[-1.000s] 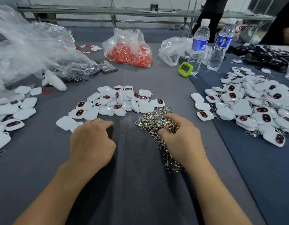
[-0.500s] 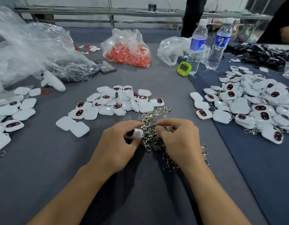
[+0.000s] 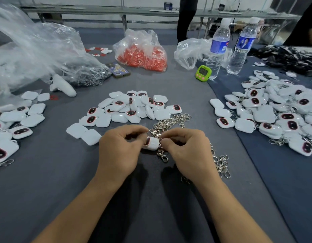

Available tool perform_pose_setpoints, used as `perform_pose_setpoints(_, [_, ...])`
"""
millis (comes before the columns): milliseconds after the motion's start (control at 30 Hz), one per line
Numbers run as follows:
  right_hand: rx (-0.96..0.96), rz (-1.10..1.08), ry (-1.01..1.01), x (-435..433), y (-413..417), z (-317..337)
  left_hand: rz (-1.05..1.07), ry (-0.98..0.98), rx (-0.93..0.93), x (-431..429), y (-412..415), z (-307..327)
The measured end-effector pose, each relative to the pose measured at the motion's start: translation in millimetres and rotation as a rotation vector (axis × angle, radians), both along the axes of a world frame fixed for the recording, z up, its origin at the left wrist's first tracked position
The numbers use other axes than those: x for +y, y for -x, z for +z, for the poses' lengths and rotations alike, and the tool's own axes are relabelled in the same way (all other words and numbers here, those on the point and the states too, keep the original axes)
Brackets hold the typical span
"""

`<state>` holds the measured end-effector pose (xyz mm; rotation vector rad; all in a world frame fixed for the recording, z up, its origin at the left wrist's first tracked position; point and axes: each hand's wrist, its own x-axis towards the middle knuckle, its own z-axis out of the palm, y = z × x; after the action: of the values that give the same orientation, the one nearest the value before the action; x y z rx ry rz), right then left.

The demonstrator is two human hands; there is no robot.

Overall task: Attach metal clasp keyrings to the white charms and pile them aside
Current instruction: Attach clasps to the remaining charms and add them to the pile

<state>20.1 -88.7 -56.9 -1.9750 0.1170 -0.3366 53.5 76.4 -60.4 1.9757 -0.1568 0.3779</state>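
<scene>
Attaching was under way: the left hand [image 3: 120, 151] pinched a white charm [image 3: 151, 143] just above the table [image 3: 151, 199], and the right hand [image 3: 186, 151] pinched a keyring [image 3: 163, 156] against its loop. Next, the ring probably needed threading through. A second earlier the hands were apart, left among loose charms

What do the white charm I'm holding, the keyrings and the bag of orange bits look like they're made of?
White charm: likely hard glossy plastic; smooth with soft highlights. Keyrings: polished silvery metal, bright glints on the clasps. Bag: thin clear plastic film, crinkled and see-through.
</scene>
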Motion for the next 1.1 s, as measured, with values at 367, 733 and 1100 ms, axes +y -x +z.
perform_pose_setpoints(367, [-0.124,-0.046,0.653,25,0,-9,0.042,0.248,0.189,2,-11,-8])
perform_pose_setpoints(733, [0.025,-0.048,0.753,14,-4,-7,-0.017,0.574,0.307,0,-13,-6])
perform_pose_setpoints(1100, [-0.016,-0.052,0.039,22,5,6,-0.090,0.534,0.342,-2,-9,0])
